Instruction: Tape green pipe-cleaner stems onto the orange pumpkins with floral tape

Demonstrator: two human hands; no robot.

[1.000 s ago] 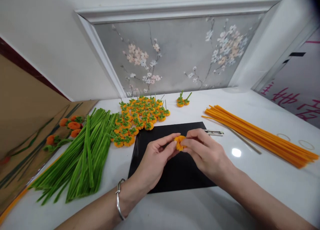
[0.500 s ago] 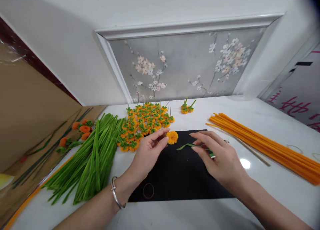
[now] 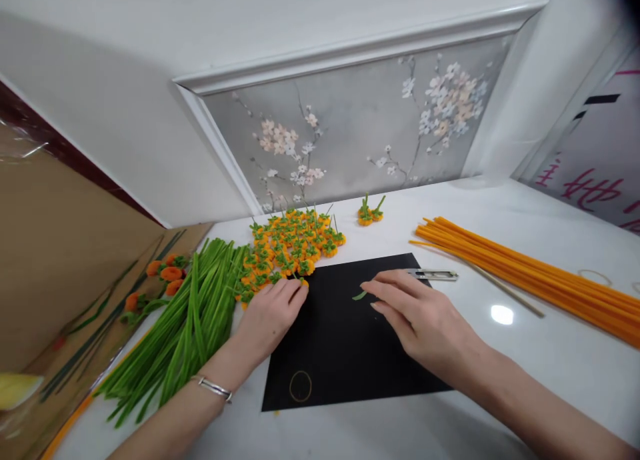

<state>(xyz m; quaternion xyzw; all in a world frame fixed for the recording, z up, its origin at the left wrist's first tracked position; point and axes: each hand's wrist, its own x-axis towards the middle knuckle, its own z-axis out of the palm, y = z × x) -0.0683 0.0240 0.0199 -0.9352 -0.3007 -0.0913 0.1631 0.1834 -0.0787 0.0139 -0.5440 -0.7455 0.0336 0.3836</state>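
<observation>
My left hand (image 3: 273,317) is at the near right edge of a cluster of small orange chenille flowers (image 3: 280,243) with green backs. Its fingers are closed together, with a bit of an orange flower (image 3: 304,283) showing at the tips; the rest of it is hidden. Over the black mat (image 3: 345,353), my right hand (image 3: 420,313) is curved with its thumb and fingertips apart. A short end of a thin green strip (image 3: 359,296) shows beside its index fingertip, the remainder covered by the hand.
Green chenille stems (image 3: 185,327) lie in a pile at left, orange ones (image 3: 520,273) in a bundle at right. A utility knife (image 3: 436,275) rests beyond my right hand. Two flowers (image 3: 370,215) stand apart near the wall. A rubber band (image 3: 301,387) lies on the mat.
My left hand has moved left and down from above the mat to the flower cluster, taking the orange flower along. My right hand has shifted slightly left over the strip, uncovering the knife.
</observation>
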